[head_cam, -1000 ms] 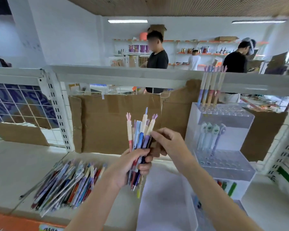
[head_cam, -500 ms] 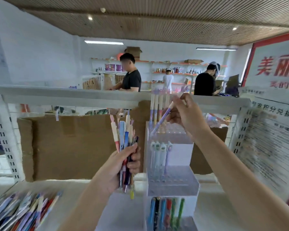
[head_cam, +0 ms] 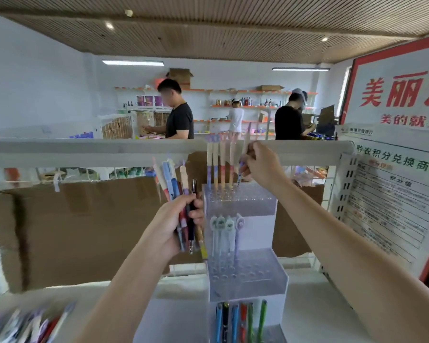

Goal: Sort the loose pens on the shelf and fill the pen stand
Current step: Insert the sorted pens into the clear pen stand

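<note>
- Shop interior, white shelf (head_cam: 315, 308) under a slatted ceiling; I stand facing a bay backed with taped cardboard (head_cam: 84, 226).
- Pen stand (head_cam: 240, 243): clear, three stepped tiers, upright on the shelf just right of centre. I judge the stepping keeps each row visible above the one in front.
- Top tier: four matching pastel pens (head_cam: 219, 164) stand side by side at the back left. My right hand (head_cam: 260, 167) pinches a fifth pen (head_cam: 244, 154) of the same pattern, its tip down at the hole next to the row. Whether the tip is seated I cannot tell.
- Middle tier: four white character-topped pens (head_cam: 224, 233). Bottom tier: coloured pens (head_cam: 240, 320), blue through green. Each tier carries one kind, which reads as the sorting rule.
- My left hand (head_cam: 176, 224) grips a mixed bundle of pens (head_cam: 181, 194), held upright just beside the stand's left edge. I judge this keeps the stock within short reach of the working hand and the tops visible for picking by type.
- Loose pens (head_cam: 27, 325) lie in a blurred heap at the lower left of the shelf, well apart from the stand; many holes on the top and middle tiers are unfilled, so the task appears to be at an early-to-middle stage.
- Beyond the top rail (head_cam: 84, 147): three people at distant shelving. A red-bordered notice board (head_cam: 394, 100) with printed sheets hangs to my right.
</note>
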`<state>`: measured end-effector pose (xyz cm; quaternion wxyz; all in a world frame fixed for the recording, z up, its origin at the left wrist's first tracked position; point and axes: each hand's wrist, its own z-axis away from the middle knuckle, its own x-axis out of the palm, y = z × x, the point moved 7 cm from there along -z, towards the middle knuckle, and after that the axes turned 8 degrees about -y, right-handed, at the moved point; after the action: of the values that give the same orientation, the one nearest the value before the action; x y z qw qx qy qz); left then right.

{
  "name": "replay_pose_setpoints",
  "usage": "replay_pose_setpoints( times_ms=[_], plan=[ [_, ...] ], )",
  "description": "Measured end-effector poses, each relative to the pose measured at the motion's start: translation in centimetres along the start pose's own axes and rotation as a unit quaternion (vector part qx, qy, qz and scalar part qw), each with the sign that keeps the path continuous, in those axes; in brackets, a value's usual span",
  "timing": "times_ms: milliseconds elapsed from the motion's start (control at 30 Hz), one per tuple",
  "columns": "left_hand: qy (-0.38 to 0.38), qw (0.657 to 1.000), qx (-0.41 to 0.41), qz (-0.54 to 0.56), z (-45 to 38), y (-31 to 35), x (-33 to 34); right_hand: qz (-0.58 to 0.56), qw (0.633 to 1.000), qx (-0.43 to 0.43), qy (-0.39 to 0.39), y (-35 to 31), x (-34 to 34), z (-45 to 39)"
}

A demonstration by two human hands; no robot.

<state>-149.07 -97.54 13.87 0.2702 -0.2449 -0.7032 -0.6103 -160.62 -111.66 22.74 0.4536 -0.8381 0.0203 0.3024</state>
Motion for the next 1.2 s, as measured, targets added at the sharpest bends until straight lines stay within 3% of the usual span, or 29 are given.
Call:
replay_pose_setpoints(
  times_ms=[567, 1067, 1200],
  plan=[
    [-0.024, 0.999, 0.001, -0.042, -0.4, -0.9, 0.5, 0.217, 0.976, 0.025, -0.001, 1.7, 1.6, 0.0],
    [-0.034, 0.997, 0.004, -0.076, 0.2, -2.6, 2.9, 0.213, 0.974, 0.058, -0.053, 3.2, 1.7, 0.7],
    [-0.018, 0.996, 0.022, -0.088, 0.3, -2.5, 2.9, 0.175, 0.984, 0.029, -0.006, 2.3, 0.3, 2.1]
  ],
)
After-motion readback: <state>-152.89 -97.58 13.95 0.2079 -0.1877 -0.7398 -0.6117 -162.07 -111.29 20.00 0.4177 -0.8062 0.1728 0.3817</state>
